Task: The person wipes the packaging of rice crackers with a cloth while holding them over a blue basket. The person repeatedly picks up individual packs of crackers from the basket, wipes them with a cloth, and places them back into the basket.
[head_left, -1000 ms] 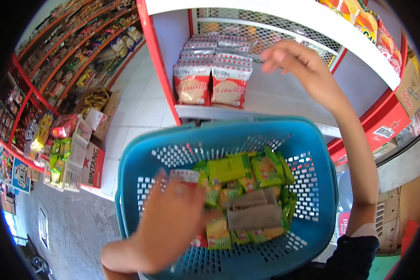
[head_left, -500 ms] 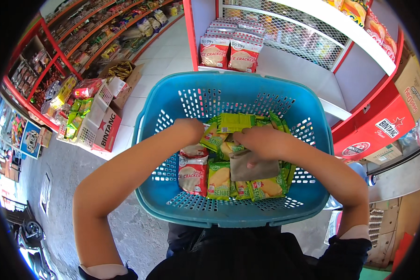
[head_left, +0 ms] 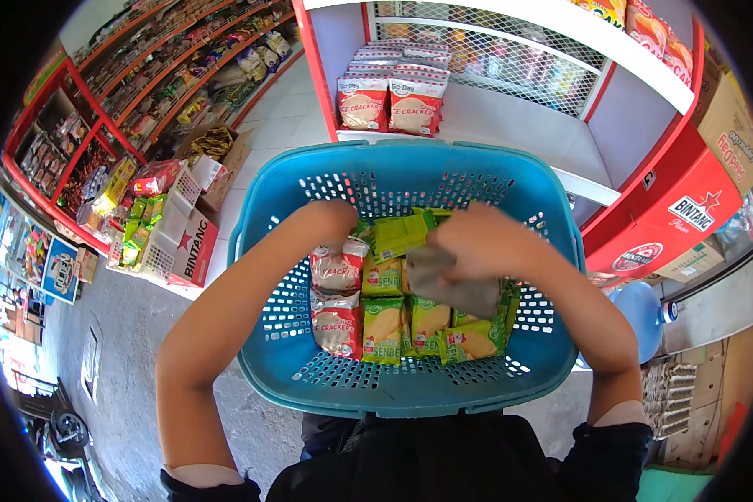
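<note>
A blue plastic basket (head_left: 309, 386) with slotted sides sits in front of me, holding cracker packets. At its left, two red-and-white cracker packets (head_left: 337, 326) lie one behind the other. Beside them are several green cracker packets (head_left: 383, 329), some lying flat and some leaning at the right. My right hand (head_left: 487, 244), blurred, grips a grey cloth (head_left: 431, 276) over the green packets. My left hand (head_left: 330, 221) reaches down at the far left of the basket, next to the rear red-and-white packet. Its fingers are mostly hidden.
Beyond the basket stands a red-and-white shelf (head_left: 510, 138) with red cracker packets (head_left: 414, 102) on its left end. A red crate (head_left: 657, 213) and a large blue water bottle (head_left: 640, 318) are at the right. Boxes of snacks (head_left: 194, 243) stand on the left floor.
My right hand has lifted slightly, drawing the grey cloth up with it. The left hand has shifted a little left. More of the green packets beneath now shows, and the basket sits slightly lower in view.
</note>
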Demonstrator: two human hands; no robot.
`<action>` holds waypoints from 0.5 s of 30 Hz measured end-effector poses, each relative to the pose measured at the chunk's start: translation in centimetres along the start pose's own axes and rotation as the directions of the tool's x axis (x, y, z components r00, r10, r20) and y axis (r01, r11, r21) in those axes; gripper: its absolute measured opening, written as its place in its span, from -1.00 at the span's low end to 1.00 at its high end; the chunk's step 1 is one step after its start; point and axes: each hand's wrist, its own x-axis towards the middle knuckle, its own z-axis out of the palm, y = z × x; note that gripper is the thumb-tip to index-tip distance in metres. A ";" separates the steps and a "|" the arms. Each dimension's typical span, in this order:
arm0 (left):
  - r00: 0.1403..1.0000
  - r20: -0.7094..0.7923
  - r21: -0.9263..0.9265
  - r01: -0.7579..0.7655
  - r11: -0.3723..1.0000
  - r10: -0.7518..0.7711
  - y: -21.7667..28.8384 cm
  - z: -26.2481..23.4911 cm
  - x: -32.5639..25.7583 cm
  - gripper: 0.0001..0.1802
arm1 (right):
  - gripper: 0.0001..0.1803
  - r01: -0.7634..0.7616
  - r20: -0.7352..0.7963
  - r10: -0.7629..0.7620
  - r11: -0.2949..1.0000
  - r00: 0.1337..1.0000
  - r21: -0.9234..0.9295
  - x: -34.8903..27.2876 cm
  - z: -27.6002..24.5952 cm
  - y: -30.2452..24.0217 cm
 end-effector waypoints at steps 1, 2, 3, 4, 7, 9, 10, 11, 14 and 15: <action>0.992 -0.124 -0.090 -0.029 0.996 0.018 0.2 -0.4 -1.4 -0.45 | -0.47 0.007 -0.081 -0.004 0.999 0.997 0.034 -0.2 -1.0 0.9; 0.983 -0.176 -0.139 -0.073 0.988 0.048 0.3 -1.0 -2.3 -0.45 | -0.50 0.071 -0.205 -0.038 0.985 0.978 0.156 -0.3 -1.8 2.6; 0.971 -0.227 -0.186 -0.119 0.975 0.075 0.3 -1.5 -3.1 -0.46 | -0.52 0.148 -0.329 -0.055 0.953 0.943 0.264 -0.3 -2.3 3.8; 0.954 -0.282 -0.227 -0.165 0.960 0.098 0.3 -2.0 -3.8 -0.46 | -0.51 0.265 -0.413 -0.046 0.830 0.910 0.491 -0.5 -2.4 3.9; 0.780 -0.618 -0.281 -0.331 0.901 0.094 0.3 -3.2 -5.9 -0.57 | -0.47 0.532 -0.570 0.006 0.348 0.822 0.772 -0.8 -3.0 4.3; 0.709 -0.702 -0.411 -0.483 0.773 0.070 0.0 -3.2 -6.2 -0.65 | -0.49 0.425 -0.462 0.083 0.278 0.883 0.862 -0.3 -2.6 3.6; 0.672 -0.739 -0.460 -0.558 0.691 0.052 0.2 -3.3 -6.5 -0.69 | -0.49 0.426 -0.466 0.067 0.306 0.882 0.851 0.4 -2.1 3.0; 0.713 -0.699 -0.489 -0.530 0.693 0.053 0.7 -4.1 -6.6 -0.72 | -0.48 0.461 -0.624 0.075 0.606 0.778 0.648 1.0 -1.3 2.8; 0.786 -0.618 -0.615 -0.484 0.622 0.000 1.5 -5.0 -8.1 -0.80 | -0.45 0.499 -0.768 -0.012 0.767 0.640 0.404 1.9 -0.7 2.1; 0.771 -0.637 -0.658 -0.526 0.539 -0.026 1.6 -5.1 -7.9 -0.82 | -0.45 0.522 -0.703 0.001 0.668 0.712 0.530 1.5 -1.2 2.2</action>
